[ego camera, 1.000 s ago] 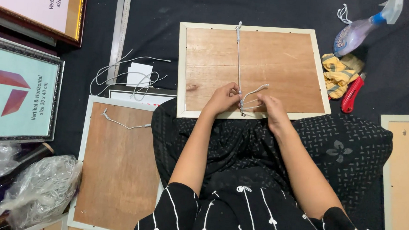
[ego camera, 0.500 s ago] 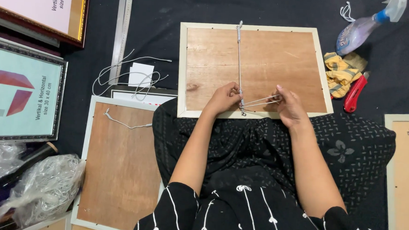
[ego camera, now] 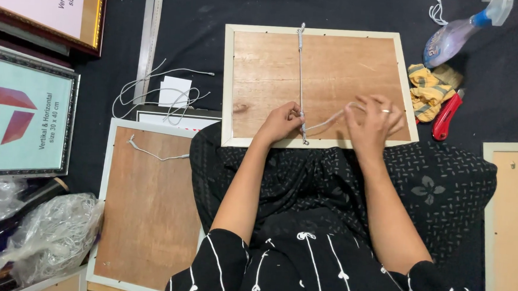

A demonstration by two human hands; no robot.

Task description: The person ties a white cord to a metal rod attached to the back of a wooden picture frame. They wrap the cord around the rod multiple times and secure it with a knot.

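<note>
The left hand [ego camera: 281,122] is pinching the cord [ego camera: 301,77] against the frame [ego camera: 321,87] back — anchoring the knot — while the right hand [ego camera: 373,125], fingers closed, is drawing the loose end taut.

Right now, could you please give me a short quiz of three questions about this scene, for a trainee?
1. True or false: the frame under the hands lies with its wooden back up.
2. Which hand pulls the loose cord end? A left B right
3. What red thing lies right of the frame?

Key: 1 true. 2 B; the right hand pulls, the left hand pins the cord. 3 the cutter.
</note>
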